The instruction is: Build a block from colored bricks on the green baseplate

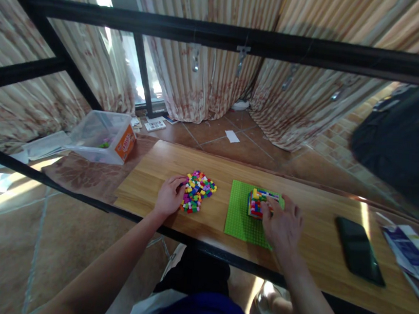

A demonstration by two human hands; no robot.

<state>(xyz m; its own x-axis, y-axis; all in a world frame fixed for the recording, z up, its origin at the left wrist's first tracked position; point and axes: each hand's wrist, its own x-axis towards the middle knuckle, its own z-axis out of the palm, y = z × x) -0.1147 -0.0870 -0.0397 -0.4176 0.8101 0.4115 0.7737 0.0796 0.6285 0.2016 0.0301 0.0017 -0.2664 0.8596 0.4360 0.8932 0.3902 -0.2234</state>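
Observation:
A loose pile of small coloured building bricks (198, 191) lies on the wooden tabletop. At its left edge rests my left hand (170, 196), its fingers loosely bent and apart, the tips touching the bricks. Further right is a green studded baseplate (239, 218). On it stands a low block structure (255, 209) built of red, white, blue and yellow bricks. My right hand (284, 227) reaches over the structure's right side, thumb and index finger close together at its top. Whatever sits between those fingertips is too small to make out.
A black phone (359, 251) lies at the table's right, beside a blue-and-white packet (412, 250). A clear plastic bin (103, 138) with an orange label stands left, beyond the table. A black metal bar (220, 33) crosses in front of curtains (223, 85).

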